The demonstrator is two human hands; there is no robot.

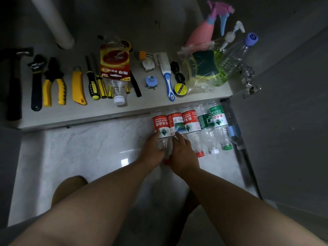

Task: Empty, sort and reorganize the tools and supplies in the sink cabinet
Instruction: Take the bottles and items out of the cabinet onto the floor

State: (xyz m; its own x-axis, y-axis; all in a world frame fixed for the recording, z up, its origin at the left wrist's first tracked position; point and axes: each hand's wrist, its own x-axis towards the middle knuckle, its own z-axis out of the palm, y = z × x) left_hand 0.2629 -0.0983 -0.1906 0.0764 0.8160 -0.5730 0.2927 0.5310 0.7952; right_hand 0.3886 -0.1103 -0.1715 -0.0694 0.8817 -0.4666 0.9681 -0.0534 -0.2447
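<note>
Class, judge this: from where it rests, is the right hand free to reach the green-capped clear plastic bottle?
Probably yes. The right hand lies near the green-capped clear plastic bottle, with only low-lying bottles between.

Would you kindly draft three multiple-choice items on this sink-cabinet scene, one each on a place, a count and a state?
1. Where does the hammer lie among the tools on the shelf?
A. far left
B. middle
C. far right

2. How many red-labelled bottles lie on the floor?
A. one
B. three
C. five

3. What are both hands doing?
A. hanging free
B. resting on red-labelled bottles
C. holding the pliers

Answers:
1. A, it lies left of the wrench and pliers.
2. B, three red labels sit beside two green ones.
3. B, the left hand and right hand lie on the leftmost bottles.
</note>
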